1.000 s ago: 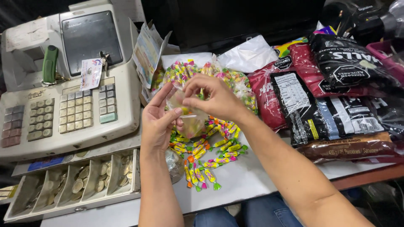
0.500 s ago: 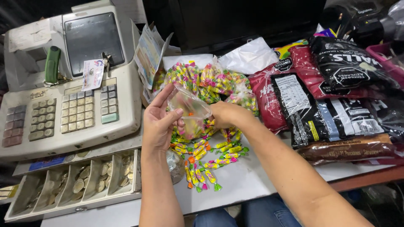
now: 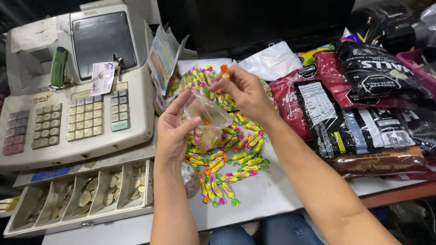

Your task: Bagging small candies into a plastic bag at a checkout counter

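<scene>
My left hand (image 3: 175, 131) holds a small clear plastic bag (image 3: 206, 113) open, thumb pressed on its near edge and fingers spread behind it. Through the film I can make out a few candies low inside, but how many I can't tell. My right hand (image 3: 243, 88) hovers just above the bag's mouth, fingertips pinching one small candy with an orange end (image 3: 224, 69); most of that candy is hidden by my fingers.

Below both hands, a scatter of yellow-wrapped candies with pink, green and orange twisted ends (image 3: 227, 170) lies on the white counter (image 3: 268, 195). Behind my hands sits a large clear bag full of the same candies (image 3: 197, 79), partly covered by my fingers.

To the right, a pile of sealed candy packages: a black one with white lettering (image 3: 379, 68), dark red ones (image 3: 290, 104) under it, a black pack with a white label panel (image 3: 324, 118), and a long brown pack (image 3: 379, 161) at the front. The far ones are cut off at the picture's edge.

To the left stands a beige cash register (image 3: 77, 109), its coin drawer (image 3: 79, 199) open with coins in the compartments. Folded papers (image 3: 163, 56) lean against its side, close by my left hand.
</scene>
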